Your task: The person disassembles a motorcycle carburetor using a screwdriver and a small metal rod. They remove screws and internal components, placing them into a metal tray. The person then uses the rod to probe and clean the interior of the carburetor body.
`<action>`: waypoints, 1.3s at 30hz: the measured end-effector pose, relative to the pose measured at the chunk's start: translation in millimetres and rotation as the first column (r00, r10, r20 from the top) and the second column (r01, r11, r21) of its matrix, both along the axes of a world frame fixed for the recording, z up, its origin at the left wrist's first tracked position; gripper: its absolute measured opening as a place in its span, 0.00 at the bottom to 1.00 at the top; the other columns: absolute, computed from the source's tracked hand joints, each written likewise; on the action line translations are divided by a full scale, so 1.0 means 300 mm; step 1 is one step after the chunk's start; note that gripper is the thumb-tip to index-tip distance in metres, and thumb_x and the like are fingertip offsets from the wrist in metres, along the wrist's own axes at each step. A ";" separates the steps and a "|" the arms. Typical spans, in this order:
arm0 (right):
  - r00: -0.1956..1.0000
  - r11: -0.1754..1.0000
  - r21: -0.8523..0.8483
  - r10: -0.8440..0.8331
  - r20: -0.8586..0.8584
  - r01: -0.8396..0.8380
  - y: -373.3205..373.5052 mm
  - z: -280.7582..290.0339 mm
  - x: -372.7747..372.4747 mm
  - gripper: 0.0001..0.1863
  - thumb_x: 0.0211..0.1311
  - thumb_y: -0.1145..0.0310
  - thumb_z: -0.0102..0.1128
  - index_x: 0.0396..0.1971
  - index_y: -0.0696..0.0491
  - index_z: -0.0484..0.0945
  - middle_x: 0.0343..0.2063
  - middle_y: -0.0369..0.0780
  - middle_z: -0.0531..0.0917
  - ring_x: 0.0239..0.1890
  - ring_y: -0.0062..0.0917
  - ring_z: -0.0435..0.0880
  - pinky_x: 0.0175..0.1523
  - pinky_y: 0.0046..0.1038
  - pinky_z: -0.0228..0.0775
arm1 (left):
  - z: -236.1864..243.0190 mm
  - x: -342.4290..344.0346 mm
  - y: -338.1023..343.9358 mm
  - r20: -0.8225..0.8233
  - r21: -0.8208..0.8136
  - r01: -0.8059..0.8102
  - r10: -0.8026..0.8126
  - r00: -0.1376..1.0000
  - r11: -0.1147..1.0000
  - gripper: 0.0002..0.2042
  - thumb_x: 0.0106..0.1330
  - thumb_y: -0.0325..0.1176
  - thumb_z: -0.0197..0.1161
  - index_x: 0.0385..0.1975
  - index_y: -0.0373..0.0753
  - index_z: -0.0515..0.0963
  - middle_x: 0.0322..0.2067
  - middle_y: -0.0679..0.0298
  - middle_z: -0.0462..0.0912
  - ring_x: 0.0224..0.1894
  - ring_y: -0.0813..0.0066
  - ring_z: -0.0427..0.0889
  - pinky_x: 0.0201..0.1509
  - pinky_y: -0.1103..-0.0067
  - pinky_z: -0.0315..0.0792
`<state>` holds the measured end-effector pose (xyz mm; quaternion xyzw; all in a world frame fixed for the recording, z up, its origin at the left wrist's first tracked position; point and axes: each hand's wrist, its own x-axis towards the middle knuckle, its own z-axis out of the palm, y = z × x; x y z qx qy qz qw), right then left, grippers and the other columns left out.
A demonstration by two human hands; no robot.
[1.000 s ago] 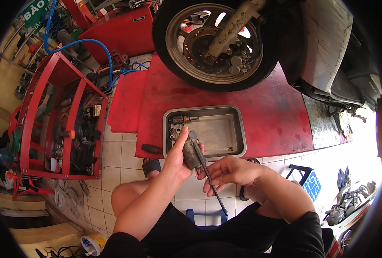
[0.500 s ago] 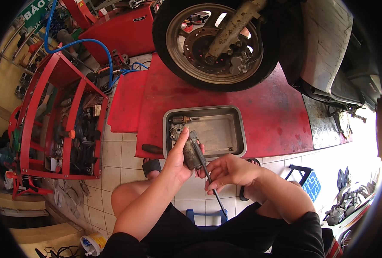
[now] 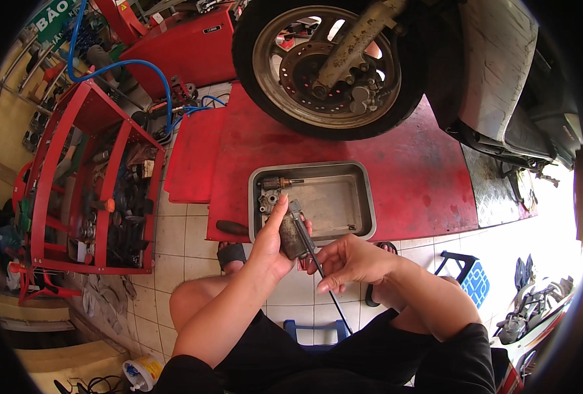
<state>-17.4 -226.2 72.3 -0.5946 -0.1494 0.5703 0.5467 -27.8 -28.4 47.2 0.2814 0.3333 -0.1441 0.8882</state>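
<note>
My left hand (image 3: 270,253) holds a grimy metal cylindrical part (image 3: 294,240) above the near edge of a metal tray (image 3: 363,200), its thumb pointing up along the part's side. A long dark rod-like tool (image 3: 337,308) lies slanted along the part, its upper end against it and its thin shaft reaching down toward my lap. My right hand (image 3: 353,262) has its fingers curled round this shaft just below the part. In the tray are a shafted cylindrical component (image 3: 278,182) and a small casting (image 3: 267,200). A dark handled object (image 3: 229,228) is left of the tray.
The red platform (image 3: 413,171) bears the tray; a motorcycle front wheel (image 3: 327,125) stands beyond. Left are a red tool cart (image 3: 58,177) and blue hose (image 3: 140,62). Right are a blue stool (image 3: 472,282) and motorcycle parts (image 3: 527,308). My legs (image 3: 193,295) are below my hands.
My right fingers have shifted slightly on the shaft, and the shaft's lower end has swung a little to the right. My left hand and the part stay in place.
</note>
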 end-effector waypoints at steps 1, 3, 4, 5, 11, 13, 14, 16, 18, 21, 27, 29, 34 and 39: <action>0.998 0.997 0.054 -0.052 -0.027 0.053 -0.001 -0.015 -0.006 0.20 0.62 0.72 0.70 0.52 0.63 0.78 0.37 0.44 0.87 0.40 0.25 0.88 0.44 0.23 0.79 | 0.003 0.001 -0.002 -0.003 0.001 -0.003 0.003 1.000 1.000 0.22 0.60 0.54 0.73 0.36 0.42 0.76 0.29 0.64 0.81 0.34 0.68 0.83 0.42 0.72 0.81; 0.985 0.974 0.159 -0.147 -0.091 0.160 0.006 -0.030 -0.026 0.21 0.60 0.73 0.71 0.52 0.63 0.78 0.35 0.43 0.87 0.37 0.25 0.88 0.40 0.22 0.79 | -0.003 0.001 -0.001 -0.002 0.003 -0.007 0.007 1.000 1.000 0.22 0.60 0.53 0.73 0.36 0.42 0.76 0.29 0.64 0.81 0.34 0.68 0.83 0.42 0.72 0.81; 0.976 0.971 0.157 -0.155 -0.153 0.179 0.009 -0.017 -0.026 0.21 0.59 0.73 0.72 0.51 0.63 0.78 0.34 0.42 0.87 0.36 0.24 0.88 0.39 0.21 0.79 | -0.006 0.001 0.001 -0.002 0.004 -0.011 0.011 1.000 1.000 0.22 0.60 0.53 0.73 0.36 0.42 0.76 0.29 0.63 0.81 0.34 0.68 0.83 0.42 0.72 0.82; 0.963 0.968 0.154 -0.164 -0.215 0.199 0.012 0.005 -0.027 0.21 0.59 0.72 0.73 0.50 0.62 0.79 0.32 0.41 0.87 0.35 0.23 0.87 0.39 0.21 0.79 | -0.005 0.000 0.003 -0.003 0.009 -0.015 0.015 1.000 1.000 0.22 0.60 0.53 0.73 0.36 0.42 0.76 0.29 0.63 0.81 0.34 0.68 0.83 0.42 0.72 0.82; 0.991 0.992 0.045 -0.117 -0.068 0.120 -0.002 -0.029 -0.010 0.21 0.58 0.70 0.74 0.49 0.60 0.80 0.31 0.37 0.86 0.34 0.20 0.85 0.40 0.21 0.77 | -0.013 0.005 0.000 -0.003 0.017 -0.011 0.012 1.000 1.000 0.22 0.59 0.54 0.73 0.36 0.42 0.75 0.29 0.63 0.80 0.34 0.68 0.83 0.41 0.72 0.81; 0.995 0.994 0.035 -0.103 -0.005 0.103 -0.003 -0.041 -0.005 0.20 0.59 0.70 0.73 0.50 0.60 0.79 0.31 0.37 0.85 0.34 0.20 0.84 0.40 0.22 0.76 | -0.016 0.008 0.001 -0.007 0.025 -0.011 0.011 1.000 1.000 0.22 0.59 0.54 0.73 0.36 0.42 0.75 0.29 0.63 0.80 0.34 0.68 0.83 0.41 0.72 0.81; 0.994 0.993 0.040 -0.112 0.011 0.111 -0.003 -0.043 -0.007 0.20 0.60 0.70 0.72 0.50 0.60 0.79 0.31 0.37 0.85 0.34 0.20 0.84 0.40 0.22 0.76 | -0.018 0.011 0.001 -0.009 0.030 -0.014 0.014 1.000 0.999 0.22 0.59 0.54 0.73 0.35 0.42 0.75 0.29 0.63 0.80 0.34 0.68 0.83 0.41 0.72 0.81; 0.991 0.987 0.084 -0.136 -0.013 0.137 0.000 -0.049 -0.016 0.19 0.63 0.70 0.69 0.51 0.60 0.79 0.33 0.38 0.85 0.35 0.20 0.84 0.42 0.23 0.76 | -0.019 0.015 0.001 -0.011 0.043 -0.021 0.021 1.000 0.999 0.22 0.59 0.54 0.73 0.35 0.42 0.75 0.28 0.63 0.80 0.34 0.68 0.83 0.41 0.72 0.81; 0.982 0.972 0.154 -0.162 -0.099 0.176 0.009 -0.050 -0.026 0.18 0.65 0.70 0.67 0.52 0.61 0.78 0.37 0.39 0.85 0.37 0.21 0.85 0.44 0.24 0.77 | -0.015 0.013 0.001 -0.001 0.051 -0.022 0.022 1.000 0.998 0.22 0.59 0.54 0.73 0.35 0.42 0.75 0.28 0.64 0.80 0.34 0.68 0.82 0.40 0.72 0.81; 0.945 0.967 0.142 -0.164 -0.283 0.210 0.003 0.009 -0.021 0.17 0.69 0.70 0.62 0.53 0.61 0.77 0.43 0.41 0.85 0.43 0.24 0.86 0.50 0.27 0.78 | -0.026 0.013 0.001 0.020 0.039 -0.013 0.012 1.000 0.999 0.22 0.59 0.54 0.73 0.34 0.42 0.76 0.28 0.64 0.80 0.33 0.68 0.82 0.40 0.73 0.81; 0.981 0.985 -0.009 -0.171 -0.096 0.171 -0.005 0.004 -0.009 0.18 0.60 0.72 0.72 0.47 0.62 0.79 0.33 0.42 0.87 0.35 0.24 0.88 0.40 0.24 0.81 | -0.035 0.012 -0.010 0.005 0.078 -0.010 0.010 1.000 0.997 0.22 0.59 0.54 0.73 0.34 0.42 0.76 0.28 0.64 0.79 0.34 0.68 0.82 0.40 0.73 0.81; 0.982 0.983 -0.010 -0.182 -0.045 0.182 -0.006 -0.007 -0.008 0.20 0.55 0.70 0.76 0.44 0.62 0.79 0.28 0.41 0.86 0.31 0.23 0.88 0.36 0.22 0.81 | -0.034 0.013 -0.013 0.006 0.078 -0.009 0.008 1.000 0.997 0.22 0.58 0.54 0.74 0.34 0.42 0.76 0.28 0.64 0.80 0.34 0.68 0.82 0.40 0.73 0.81; 0.981 0.983 0.010 -0.186 0.051 0.186 -0.005 -0.011 -0.008 0.21 0.51 0.67 0.80 0.40 0.62 0.80 0.24 0.39 0.86 0.28 0.20 0.87 0.31 0.21 0.80 | -0.022 0.013 -0.016 -0.008 0.058 -0.022 0.023 1.000 0.998 0.22 0.58 0.54 0.74 0.35 0.42 0.76 0.28 0.63 0.80 0.34 0.68 0.83 0.40 0.73 0.81; 0.978 0.983 0.037 -0.184 0.093 0.182 -0.004 -0.011 -0.014 0.19 0.52 0.68 0.79 0.39 0.62 0.80 0.23 0.39 0.85 0.27 0.19 0.86 0.31 0.21 0.79 | -0.026 0.017 -0.005 0.011 0.008 -0.032 0.032 0.999 0.999 0.23 0.57 0.53 0.75 0.36 0.41 0.75 0.31 0.63 0.78 0.35 0.67 0.82 0.41 0.72 0.81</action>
